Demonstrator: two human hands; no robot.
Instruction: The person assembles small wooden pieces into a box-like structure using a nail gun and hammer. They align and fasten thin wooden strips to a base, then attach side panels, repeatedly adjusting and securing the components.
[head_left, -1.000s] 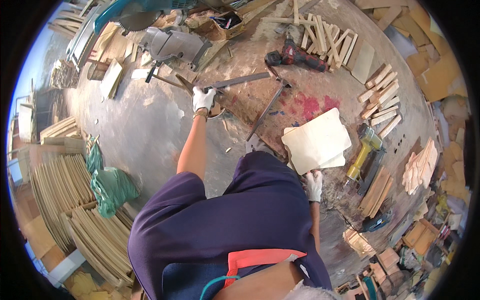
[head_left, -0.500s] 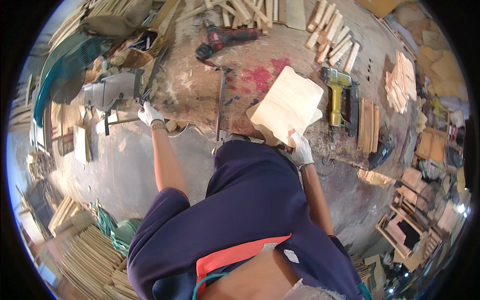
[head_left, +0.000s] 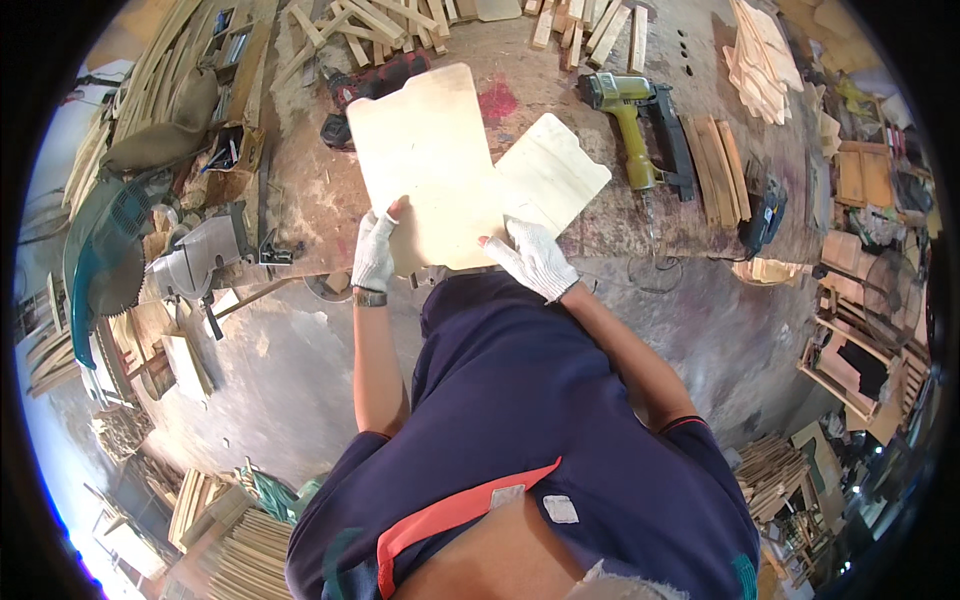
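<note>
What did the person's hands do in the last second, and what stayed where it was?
The left hand left the workbench, where it had been stretched out a second ago, and took the near edge of the upper plywood panel. The right hand, already on that edge half a second ago, holds it too. The lower plywood panel, green nail gun and red drill stayed on the bench.

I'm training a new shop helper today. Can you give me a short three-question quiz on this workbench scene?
1. True or false: both hands wear white gloves.
2. Which hand grips the larger plywood panel at its lower left edge?
3. The green nail gun lies: A) left of the panels, B) right of them, C) on the floor.

Key: 1 true; 2 the left hand, while the right hand is at the lower right; 3 B.
</note>
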